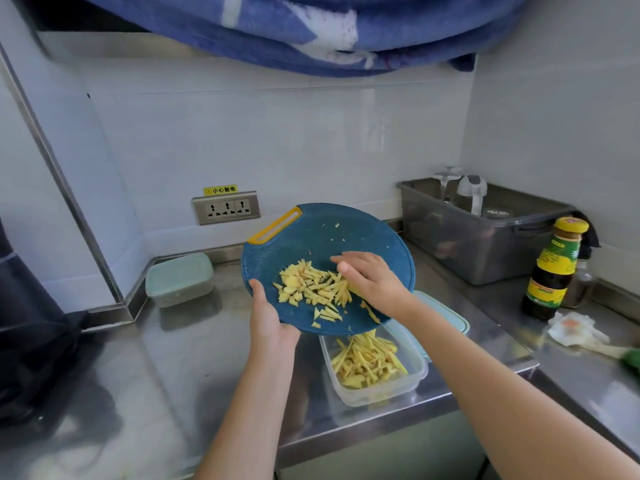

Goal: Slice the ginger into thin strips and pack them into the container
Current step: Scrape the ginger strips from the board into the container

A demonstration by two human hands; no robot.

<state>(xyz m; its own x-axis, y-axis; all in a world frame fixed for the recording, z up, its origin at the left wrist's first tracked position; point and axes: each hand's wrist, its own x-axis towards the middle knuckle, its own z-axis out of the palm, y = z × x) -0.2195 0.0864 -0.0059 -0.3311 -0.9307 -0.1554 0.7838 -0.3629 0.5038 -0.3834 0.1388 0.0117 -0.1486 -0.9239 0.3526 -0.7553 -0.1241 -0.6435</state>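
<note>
Part of the clear plastic container was hidden under the tilted round blue cutting board, gripped at its rim by the left hand; yellow ginger strips on it were touched by the right hand, fingers outstretched.

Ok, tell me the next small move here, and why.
Probably sweep the right hand down the tilted round blue cutting board: loose yellow ginger strips lie on it, and its lower edge overhangs the open clear plastic container, already part-filled.
</note>
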